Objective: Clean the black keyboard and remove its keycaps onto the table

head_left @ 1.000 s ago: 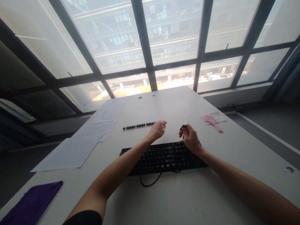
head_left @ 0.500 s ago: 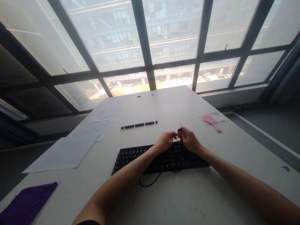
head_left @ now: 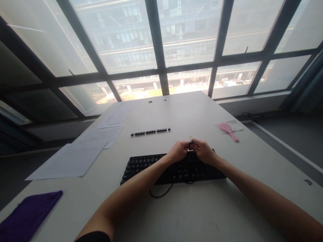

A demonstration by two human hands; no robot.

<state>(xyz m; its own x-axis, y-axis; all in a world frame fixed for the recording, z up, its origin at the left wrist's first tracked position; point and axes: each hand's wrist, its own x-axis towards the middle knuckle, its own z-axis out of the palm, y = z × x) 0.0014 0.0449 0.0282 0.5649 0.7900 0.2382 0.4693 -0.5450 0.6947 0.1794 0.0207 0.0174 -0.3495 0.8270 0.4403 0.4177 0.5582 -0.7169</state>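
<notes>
Left hand [head_left: 178, 152] joined right hand [head_left: 204, 151]; keycap puller [head_left: 190, 137] upright, wires up.

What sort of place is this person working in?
Probably an office or meeting room: a long white table beside tall windows facing other buildings, a black keyboard and paper sheets on it. The left hand and right hand pinch a wire tool.

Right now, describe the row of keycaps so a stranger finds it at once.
On the white table, look beyond the black keyboard, toward the windows. The keycaps lie there in one straight row, between the papers on the left and the pink brush far right. Nothing else there is small, black and lined up.
</notes>
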